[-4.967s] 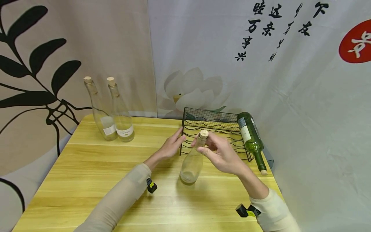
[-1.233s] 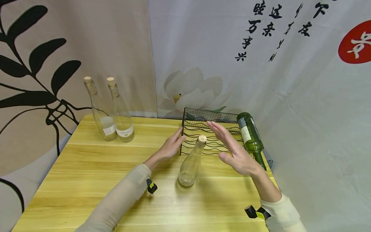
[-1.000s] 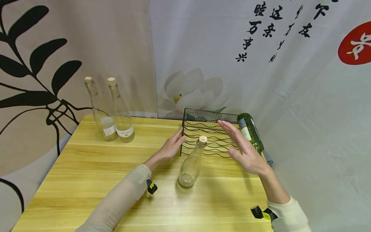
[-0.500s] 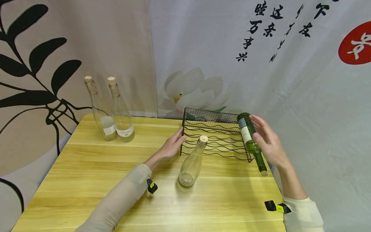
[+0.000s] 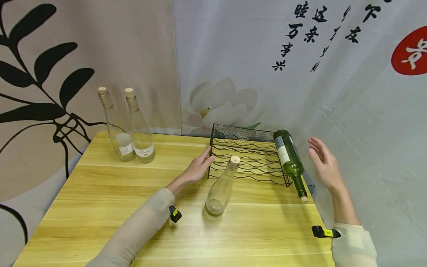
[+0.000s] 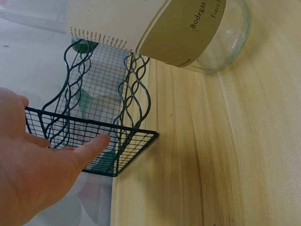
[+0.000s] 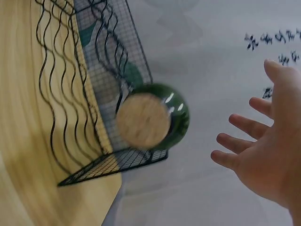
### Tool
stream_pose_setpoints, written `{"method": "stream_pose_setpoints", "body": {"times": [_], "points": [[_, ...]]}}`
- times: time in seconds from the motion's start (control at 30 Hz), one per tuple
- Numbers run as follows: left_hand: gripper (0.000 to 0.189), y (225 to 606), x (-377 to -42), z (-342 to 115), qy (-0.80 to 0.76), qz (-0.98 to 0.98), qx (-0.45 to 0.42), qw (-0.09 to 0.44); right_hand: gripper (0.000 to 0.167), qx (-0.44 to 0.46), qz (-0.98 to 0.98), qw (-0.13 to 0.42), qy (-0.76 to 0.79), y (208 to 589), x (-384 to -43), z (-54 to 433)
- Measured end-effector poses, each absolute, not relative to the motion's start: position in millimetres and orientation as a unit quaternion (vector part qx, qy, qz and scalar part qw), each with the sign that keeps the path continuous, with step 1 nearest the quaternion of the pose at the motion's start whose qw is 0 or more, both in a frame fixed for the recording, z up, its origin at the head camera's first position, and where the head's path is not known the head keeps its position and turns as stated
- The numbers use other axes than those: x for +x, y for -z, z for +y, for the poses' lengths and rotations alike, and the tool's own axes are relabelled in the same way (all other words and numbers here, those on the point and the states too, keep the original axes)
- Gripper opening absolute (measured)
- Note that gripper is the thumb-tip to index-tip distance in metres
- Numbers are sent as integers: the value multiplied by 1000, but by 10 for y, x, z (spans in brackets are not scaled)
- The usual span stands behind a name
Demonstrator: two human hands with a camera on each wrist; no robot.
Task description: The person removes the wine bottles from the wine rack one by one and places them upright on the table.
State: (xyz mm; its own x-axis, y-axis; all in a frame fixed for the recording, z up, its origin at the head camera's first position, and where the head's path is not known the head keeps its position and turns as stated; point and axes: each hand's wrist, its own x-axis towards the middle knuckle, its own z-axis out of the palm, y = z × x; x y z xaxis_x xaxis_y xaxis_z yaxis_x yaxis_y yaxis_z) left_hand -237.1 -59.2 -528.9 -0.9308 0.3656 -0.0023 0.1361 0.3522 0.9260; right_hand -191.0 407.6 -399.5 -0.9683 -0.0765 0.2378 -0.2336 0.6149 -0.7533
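Observation:
My left hand [image 5: 196, 168] rests with extended fingers against the left end of a black wire wine rack [image 5: 247, 177]. In the left wrist view, its fingers lie at the rack's mesh end panel [image 6: 134, 146]. A green corked wine bottle [image 5: 289, 157] lies on the rack's right end, neck toward me. To the right of that bottle my right hand [image 5: 328, 168] hovers with fingers spread, holding nothing; the right wrist view shows a gap between it and the bottle's cork [image 7: 143, 121]. A clear corked bottle [image 5: 218, 193] stands upright in front of the rack.
Two more clear corked bottles, one with a plain label [image 5: 124, 144] and one with a script label [image 5: 143, 148], stand at the table's back left. A printed cloth backdrop [image 5: 140, 44] hangs right behind the wooden table [image 5: 180, 237].
My right hand has let go of the clear bottle's neck and moved right, passing over the green bottle to its far side. The left hand has stayed at the rack.

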Motion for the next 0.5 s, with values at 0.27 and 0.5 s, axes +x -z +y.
{"method": "stream_pose_setpoints", "body": {"times": [0.27,0.5], "points": [[70,5290,-2369,-595,-547,817,151,104,64,29,-910,54,-410,4239,-1961,4313],[70,5296,-2366,-592,-551,814,150,109,72,3,-884,-7,-468,4517,-2001,4431]]}}
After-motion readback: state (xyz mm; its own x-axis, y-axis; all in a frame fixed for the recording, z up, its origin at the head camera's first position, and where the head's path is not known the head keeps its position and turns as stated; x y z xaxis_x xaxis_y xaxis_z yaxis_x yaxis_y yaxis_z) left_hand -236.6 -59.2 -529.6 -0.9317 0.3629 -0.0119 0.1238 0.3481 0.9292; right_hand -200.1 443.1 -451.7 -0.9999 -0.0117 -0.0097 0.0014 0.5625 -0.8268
